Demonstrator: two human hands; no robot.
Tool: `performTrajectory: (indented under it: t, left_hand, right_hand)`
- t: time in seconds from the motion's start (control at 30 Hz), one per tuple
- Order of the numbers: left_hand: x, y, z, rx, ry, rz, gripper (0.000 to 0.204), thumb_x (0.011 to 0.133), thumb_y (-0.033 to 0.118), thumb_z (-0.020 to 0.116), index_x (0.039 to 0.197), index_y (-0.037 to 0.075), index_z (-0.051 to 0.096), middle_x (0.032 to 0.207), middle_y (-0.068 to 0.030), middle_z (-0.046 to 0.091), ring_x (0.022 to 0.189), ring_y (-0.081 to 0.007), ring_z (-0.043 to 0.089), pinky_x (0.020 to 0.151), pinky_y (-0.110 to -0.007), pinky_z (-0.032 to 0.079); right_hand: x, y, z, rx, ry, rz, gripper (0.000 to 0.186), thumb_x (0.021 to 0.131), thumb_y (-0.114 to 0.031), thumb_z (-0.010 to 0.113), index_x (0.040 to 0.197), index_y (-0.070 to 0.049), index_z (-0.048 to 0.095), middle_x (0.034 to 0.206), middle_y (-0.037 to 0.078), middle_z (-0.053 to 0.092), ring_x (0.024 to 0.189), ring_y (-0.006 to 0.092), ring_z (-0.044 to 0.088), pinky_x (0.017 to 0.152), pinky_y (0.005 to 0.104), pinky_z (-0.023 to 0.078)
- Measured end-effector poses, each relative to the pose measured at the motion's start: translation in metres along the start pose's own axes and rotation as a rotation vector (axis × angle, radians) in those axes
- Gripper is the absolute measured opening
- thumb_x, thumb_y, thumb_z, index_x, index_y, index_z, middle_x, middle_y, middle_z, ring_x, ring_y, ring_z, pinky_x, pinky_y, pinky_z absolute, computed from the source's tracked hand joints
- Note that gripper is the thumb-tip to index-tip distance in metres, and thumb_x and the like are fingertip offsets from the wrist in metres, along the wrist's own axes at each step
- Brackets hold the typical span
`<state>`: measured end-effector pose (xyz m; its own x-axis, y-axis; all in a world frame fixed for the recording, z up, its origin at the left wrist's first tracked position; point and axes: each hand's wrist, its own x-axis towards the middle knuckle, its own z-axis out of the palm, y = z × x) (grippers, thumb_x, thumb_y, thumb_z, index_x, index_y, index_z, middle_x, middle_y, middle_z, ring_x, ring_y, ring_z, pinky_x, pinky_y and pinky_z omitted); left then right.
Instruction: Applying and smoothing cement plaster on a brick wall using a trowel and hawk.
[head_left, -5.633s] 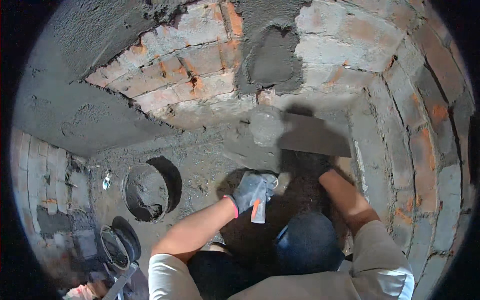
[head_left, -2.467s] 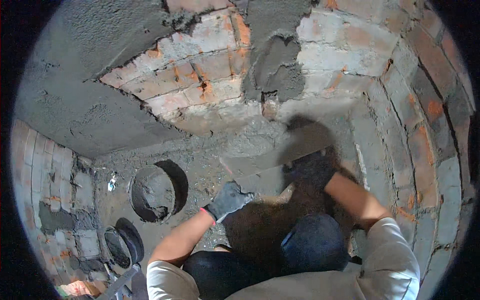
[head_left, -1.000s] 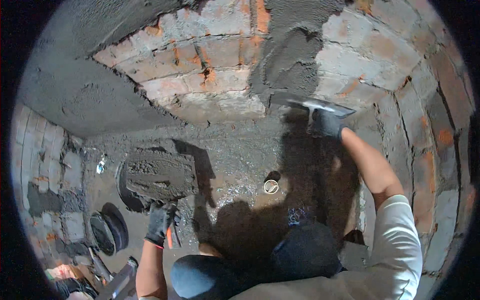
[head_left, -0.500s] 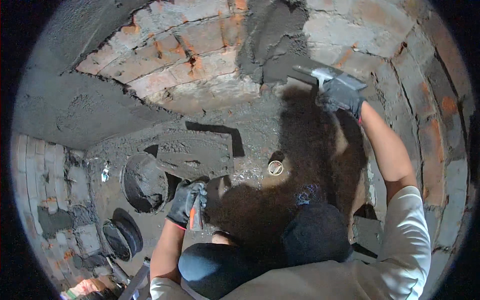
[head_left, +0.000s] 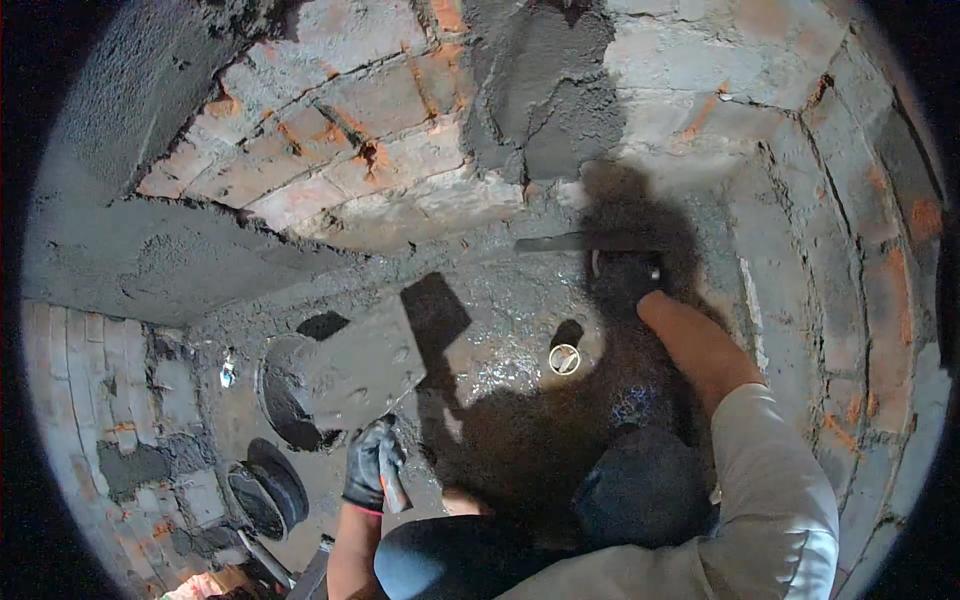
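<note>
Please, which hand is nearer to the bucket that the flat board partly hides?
Left. The left hand, gripping the flat board, is just right of the bucket and lower in view. The right hand, holding a trowel, is much farther right, near the wall.

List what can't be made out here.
Head view:
Dark-gloved right hand: finger placement on long grey metal trowel lost in shadow.
Round dark bucket: right rim behind rectangular grey board.
Crumpled pinkish bundle: cut off by lower edge.
Small blue-white scrap: too small to identify.
</note>
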<state>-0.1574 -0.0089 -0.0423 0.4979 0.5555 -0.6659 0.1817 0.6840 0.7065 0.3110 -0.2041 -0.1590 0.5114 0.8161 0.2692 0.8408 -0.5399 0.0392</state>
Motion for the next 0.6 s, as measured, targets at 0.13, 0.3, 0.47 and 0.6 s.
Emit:
performTrajectory:
  t: [0.13, 0.3, 0.47, 0.6]
  left_hand:
    - [-0.021, -0.015, -0.046, -0.145, 0.087, -0.015, 0.027, 0.083, 0.017, 0.05, 0.104, -0.001, 0.051, 0.059, -0.0014, 0.047, 0.047, -0.0143, 0.048, 0.043, -0.028, 0.043]
    - [-0.036, -0.031, -0.066, -0.192, 0.151, -0.039, 0.032, 0.084, 0.018, 0.05, 0.109, -0.003, 0.049, 0.06, -0.0016, 0.048, 0.047, -0.0144, 0.048, 0.043, -0.028, 0.043]
    - [-0.002, -0.021, -0.03, 0.003, 0.055, -0.018, 0.018, 0.088, 0.018, 0.047, 0.079, 0.004, 0.054, 0.061, -0.0019, 0.052, 0.048, -0.0123, 0.049, 0.046, -0.025, 0.043]
    - [0.008, 0.0, 0.01, 0.23, -0.053, 0.028, 0.014, 0.085, 0.021, 0.049, 0.083, 0.007, 0.052, 0.062, -0.0015, 0.05, 0.049, -0.0129, 0.048, 0.046, -0.026, 0.043]
  right_hand:
    - [0.033, 0.002, -0.045, 0.175, -0.189, 0.143, 0.054, 0.078, -0.038, 0.05, 0.121, -0.005, 0.05, 0.126, 0.02, 0.046, 0.118, 0.0352, 0.041, 0.103, 0.0438, 0.029]
    - [0.072, 0.022, -0.063, 0.146, -0.341, -0.068, 0.047, 0.073, -0.037, 0.056, 0.104, -0.002, 0.059, 0.106, 0.021, 0.057, 0.099, 0.037, 0.053, 0.089, 0.0428, 0.041]
    - [0.111, 0.045, -0.101, 0.036, -0.488, -0.18, 0.04, 0.069, -0.039, 0.06, 0.088, -0.003, 0.064, 0.092, 0.02, 0.061, 0.087, 0.0336, 0.058, 0.08, 0.0426, 0.045]
    - [0.083, 0.078, -0.09, 0.237, -0.418, -0.149, 0.04, 0.069, -0.041, 0.061, 0.08, -0.002, 0.061, 0.084, 0.02, 0.061, 0.08, 0.0354, 0.057, 0.073, 0.0438, 0.045]
